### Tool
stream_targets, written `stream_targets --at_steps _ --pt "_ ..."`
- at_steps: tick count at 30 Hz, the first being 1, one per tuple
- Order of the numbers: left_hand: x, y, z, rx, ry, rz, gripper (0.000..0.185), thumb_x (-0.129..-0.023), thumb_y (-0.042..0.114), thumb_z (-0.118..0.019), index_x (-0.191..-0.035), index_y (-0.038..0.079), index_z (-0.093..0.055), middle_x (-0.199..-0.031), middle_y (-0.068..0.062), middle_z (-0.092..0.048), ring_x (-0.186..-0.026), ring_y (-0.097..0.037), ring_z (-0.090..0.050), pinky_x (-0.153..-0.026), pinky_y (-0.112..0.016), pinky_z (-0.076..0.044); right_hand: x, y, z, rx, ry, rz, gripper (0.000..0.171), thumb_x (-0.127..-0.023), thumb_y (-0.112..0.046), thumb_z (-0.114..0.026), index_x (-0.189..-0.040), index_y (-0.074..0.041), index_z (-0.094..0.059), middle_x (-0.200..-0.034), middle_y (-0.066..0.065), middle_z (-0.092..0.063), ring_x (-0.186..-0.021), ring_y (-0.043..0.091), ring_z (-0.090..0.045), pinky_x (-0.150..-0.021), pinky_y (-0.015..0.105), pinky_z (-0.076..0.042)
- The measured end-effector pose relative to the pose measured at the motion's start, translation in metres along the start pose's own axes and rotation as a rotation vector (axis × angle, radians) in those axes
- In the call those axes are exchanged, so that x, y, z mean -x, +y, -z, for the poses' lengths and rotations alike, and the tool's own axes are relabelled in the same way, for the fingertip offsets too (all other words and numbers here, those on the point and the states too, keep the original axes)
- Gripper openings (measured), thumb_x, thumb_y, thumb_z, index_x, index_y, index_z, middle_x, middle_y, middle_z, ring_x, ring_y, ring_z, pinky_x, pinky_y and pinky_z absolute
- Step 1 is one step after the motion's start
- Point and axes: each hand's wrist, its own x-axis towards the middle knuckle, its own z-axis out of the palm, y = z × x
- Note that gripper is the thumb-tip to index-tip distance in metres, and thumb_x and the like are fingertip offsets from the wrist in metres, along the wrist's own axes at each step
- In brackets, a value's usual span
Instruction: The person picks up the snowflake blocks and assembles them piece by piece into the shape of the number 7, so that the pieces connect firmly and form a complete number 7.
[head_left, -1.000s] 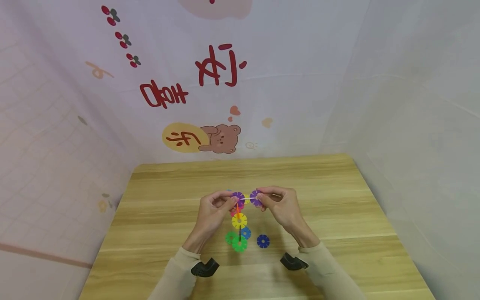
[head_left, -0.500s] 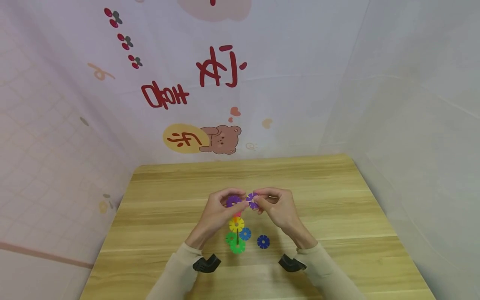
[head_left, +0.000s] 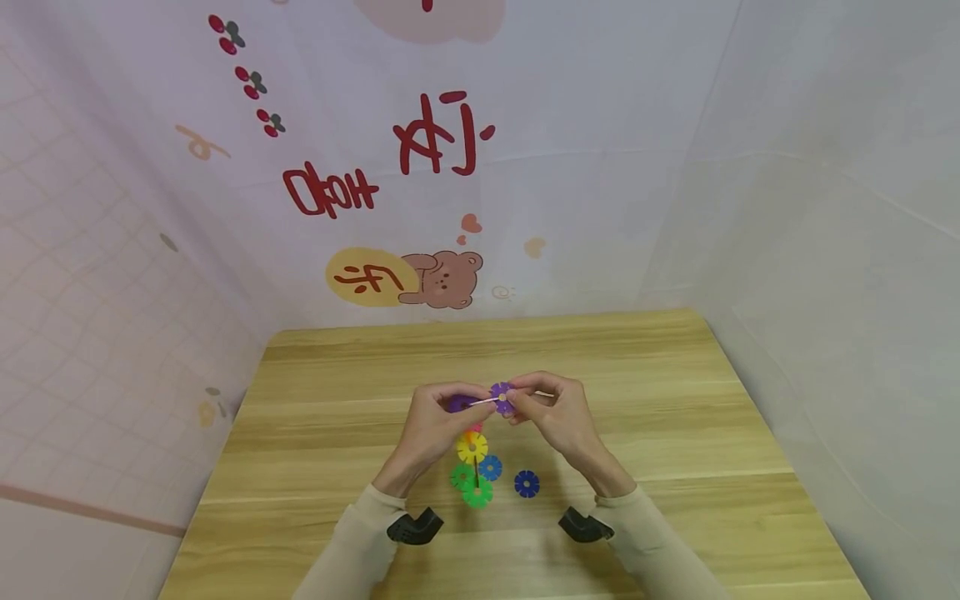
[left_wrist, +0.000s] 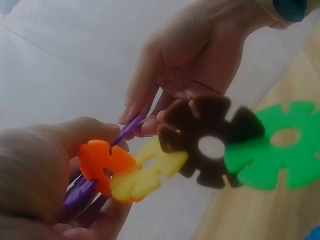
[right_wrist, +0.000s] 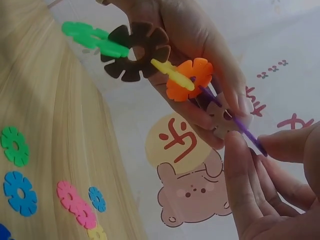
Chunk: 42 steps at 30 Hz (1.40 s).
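Observation:
My left hand point(head_left: 431, 421) pinches a whitish notched plastic disc point(right_wrist: 218, 127) between thumb and fingers. From it a chain of interlocking snowflake discs hangs toward me: purple, orange point(right_wrist: 175, 90), yellow point(left_wrist: 132, 185), brown point(right_wrist: 117, 66) and green point(head_left: 477, 498). My right hand point(head_left: 558, 417) pinches another purple disc point(head_left: 497, 407) by its edge. That purple disc meets the whitish disc's rim, and both hands are close together above the table. In the left wrist view, the left fingers partly cover the first purple disc point(left_wrist: 80, 194).
Loose discs lie on the wooden table point(head_left: 675, 433): dark blue point(head_left: 519, 483), lighter blue point(head_left: 491, 459) and green point(head_left: 458, 472). Farther off are pink discs point(right_wrist: 65, 192), a small blue disc point(right_wrist: 93, 194) and a yellow disc point(right_wrist: 95, 234). Printed cloth walls point(head_left: 585, 208) enclose the table.
My left fingertips have shifted from the first purple disc to the whitish disc, closer to the right hand. The right hand has moved slightly left with its purple disc.

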Motion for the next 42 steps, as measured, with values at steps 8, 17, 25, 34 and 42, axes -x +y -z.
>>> stream_targets --at_steps 8,17,25,34,42 --pt "0.0 -0.002 0.008 -0.029 0.056 0.04 0.014 -0.099 0.028 -0.091 -0.109 0.019 -0.09 -0.118 -0.005 -0.086 -0.093 -0.018 -0.074 -0.076 -0.022 -0.061 -0.001 0.012 0.011 0.128 -0.016 -0.005 0.021 -0.109 -0.013 -0.076 -0.125 0.001 -0.078 -0.111 0.029 -0.081 -0.089 0.023 -0.085 -0.085 0.035 -0.072" --pt "0.002 -0.002 0.022 -0.051 0.123 0.037 0.014 -0.099 0.029 -0.091 -0.108 0.018 -0.089 -0.114 -0.006 -0.085 -0.094 -0.021 -0.073 -0.075 -0.021 -0.06 0.008 0.06 0.029 0.686 -0.281 0.034 0.018 -0.104 -0.017 -0.083 -0.118 -0.006 -0.082 -0.106 0.003 -0.082 -0.095 0.013 -0.073 -0.085 0.025 -0.063" --pt "0.001 -0.002 0.025 -0.042 0.125 0.028 0.012 -0.099 0.026 -0.091 -0.106 0.016 -0.09 -0.115 -0.008 -0.085 -0.095 -0.021 -0.075 -0.075 -0.022 -0.062 0.029 0.091 0.035 0.886 -0.511 0.094 0.044 -0.091 -0.025 -0.097 -0.128 -0.007 -0.08 -0.117 0.001 -0.069 -0.103 0.013 -0.061 -0.094 0.03 -0.057" --pt "0.001 -0.003 0.025 -0.046 0.132 0.023 0.011 -0.099 0.025 -0.092 -0.103 0.015 -0.089 -0.112 -0.008 -0.085 -0.091 -0.022 -0.075 -0.073 -0.021 -0.061 0.036 0.097 0.035 0.94 -0.502 0.145 0.035 -0.09 -0.014 -0.096 -0.12 -0.008 -0.078 -0.117 -0.002 -0.064 -0.106 0.01 -0.058 -0.098 0.033 -0.059" --pt "0.0 -0.004 0.025 -0.041 0.123 0.001 0.012 -0.098 0.023 -0.092 -0.105 0.014 -0.089 -0.109 -0.01 -0.085 -0.091 -0.024 -0.074 -0.075 -0.022 -0.061 0.03 0.101 0.038 0.773 -0.485 0.091 0.022 -0.095 -0.008 -0.089 -0.106 -0.015 -0.072 -0.102 -0.006 -0.076 -0.094 0.001 -0.063 -0.088 0.023 -0.059"
